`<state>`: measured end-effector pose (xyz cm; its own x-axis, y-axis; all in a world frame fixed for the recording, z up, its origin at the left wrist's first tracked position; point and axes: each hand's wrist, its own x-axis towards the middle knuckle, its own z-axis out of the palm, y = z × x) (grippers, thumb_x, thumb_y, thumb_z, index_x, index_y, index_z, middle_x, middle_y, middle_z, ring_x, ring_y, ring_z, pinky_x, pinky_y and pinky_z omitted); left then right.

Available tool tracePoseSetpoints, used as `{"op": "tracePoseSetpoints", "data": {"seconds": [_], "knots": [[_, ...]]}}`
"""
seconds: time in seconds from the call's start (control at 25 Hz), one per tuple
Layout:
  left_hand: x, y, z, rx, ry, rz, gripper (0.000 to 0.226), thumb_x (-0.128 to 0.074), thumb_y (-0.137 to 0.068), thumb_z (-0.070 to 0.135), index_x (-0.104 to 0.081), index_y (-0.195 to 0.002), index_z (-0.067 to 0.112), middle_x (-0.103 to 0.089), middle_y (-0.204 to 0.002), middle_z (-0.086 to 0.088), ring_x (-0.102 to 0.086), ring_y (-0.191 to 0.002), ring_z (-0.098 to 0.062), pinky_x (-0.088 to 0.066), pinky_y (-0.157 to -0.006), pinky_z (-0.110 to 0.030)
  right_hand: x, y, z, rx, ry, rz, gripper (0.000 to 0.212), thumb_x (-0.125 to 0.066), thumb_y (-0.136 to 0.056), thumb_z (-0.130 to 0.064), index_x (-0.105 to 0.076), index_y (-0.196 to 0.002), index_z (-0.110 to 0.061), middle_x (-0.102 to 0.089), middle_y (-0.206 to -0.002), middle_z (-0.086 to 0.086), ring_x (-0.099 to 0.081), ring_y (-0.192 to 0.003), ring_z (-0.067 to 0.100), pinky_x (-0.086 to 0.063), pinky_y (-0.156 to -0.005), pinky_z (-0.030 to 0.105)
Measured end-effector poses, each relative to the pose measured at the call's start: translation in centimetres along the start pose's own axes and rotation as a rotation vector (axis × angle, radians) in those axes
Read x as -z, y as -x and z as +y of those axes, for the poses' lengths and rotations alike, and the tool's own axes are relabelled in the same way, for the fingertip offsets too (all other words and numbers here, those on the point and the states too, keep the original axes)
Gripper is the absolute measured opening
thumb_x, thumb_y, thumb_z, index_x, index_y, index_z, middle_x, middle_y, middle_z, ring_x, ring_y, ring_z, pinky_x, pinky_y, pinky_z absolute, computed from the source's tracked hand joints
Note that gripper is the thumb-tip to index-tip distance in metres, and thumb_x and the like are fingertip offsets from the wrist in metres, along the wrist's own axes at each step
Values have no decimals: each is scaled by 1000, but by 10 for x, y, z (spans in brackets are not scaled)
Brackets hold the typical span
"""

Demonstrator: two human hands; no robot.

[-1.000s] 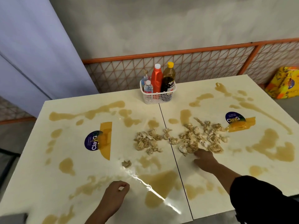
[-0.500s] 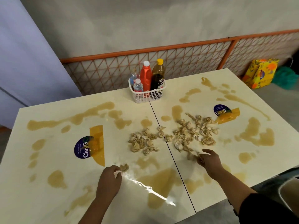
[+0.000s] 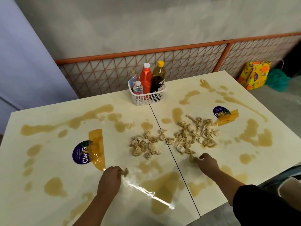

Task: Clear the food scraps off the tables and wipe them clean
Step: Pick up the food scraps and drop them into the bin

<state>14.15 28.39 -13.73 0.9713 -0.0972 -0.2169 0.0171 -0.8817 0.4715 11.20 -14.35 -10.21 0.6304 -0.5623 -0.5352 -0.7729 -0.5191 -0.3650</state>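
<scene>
— Behind?
— A mottled grey wall (image 3: 162,22), an orange-framed mesh fence (image 3: 179,62) along its foot, a lilac panel (image 3: 24,62) at left.
— The floor (image 3: 276,101)?
— Grey, with a yellow patterned bag (image 3: 254,75) beside a green bag (image 3: 278,80).

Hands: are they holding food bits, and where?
The left hand pinches the lone food scrap by its left edge. The right hand meets the scrap pile at its front; grip cannot be told.

The desk (image 3: 53,162) is smooth and glossy, perhaps laminate; the spill (image 3: 162,185) shines wet. The basket (image 3: 146,99) is white plastic mesh; the scraps (image 3: 187,137) look crumpled, rough.
</scene>
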Motion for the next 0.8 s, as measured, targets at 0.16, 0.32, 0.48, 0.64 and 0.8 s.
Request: {"op": "tracePoseSetpoints", "data": {"seconds": [0.16, 0.32, 0.48, 0.64, 0.8], "knots": [[22, 17, 10, 91, 210, 66, 2, -67, -91, 22, -68, -90, 22, -63, -76, 10, -60, -72, -8, -44, -63, -22, -21, -16, -9, -96, 140, -50, 79, -52, -90, -68, -41, -134, -3, -58, -131, 22, -59, -117, 38, -48, -88, 36], [39, 43, 13, 162, 264, 88, 7, -69, -90, 28, -66, -84, 30, -65, -73, 13, -62, -69, -4, -46, -64, -21, -37, -24, -21, -62, 186, -42, 57, -45, -101, -48, -42, -135, -3, -58, -132, 22, -58, -120, 39, -47, -93, 37], [49, 63, 15, 238, 323, 91, 12, -71, -88, 35, -66, -77, 35, -68, -71, 13, -63, -70, -4, -43, -63, -16, -43, -20, -27, 52, 174, -56, 32, -41, -102, -23, -54, -126, -4, -64, -122, 20, -61, -113, 37, -48, -85, 33], [53, 73, 30, 344, 546, 97, 8, -76, -85, 33, -72, -80, 29, -73, -80, 12, -68, -80, -6, -47, -69, -19, -25, 6, -22, 62, -242, -28, 24, -63, -96, -27, -61, -90, -4, -74, -89, 13, -62, -69, 29, -52, -67, 39], [50, 76, 65, 344, 779, 32, 7, -78, -84, 24, -76, -80, 19, -77, -87, 8, -72, -85, -11, -55, -81, -31, 11, 34, -13, 67, -741, -115, 14, -66, -96, -11, -63, -106, -2, -72, -84, 16, -44, -59, 22, -40, -58, 37]]}}
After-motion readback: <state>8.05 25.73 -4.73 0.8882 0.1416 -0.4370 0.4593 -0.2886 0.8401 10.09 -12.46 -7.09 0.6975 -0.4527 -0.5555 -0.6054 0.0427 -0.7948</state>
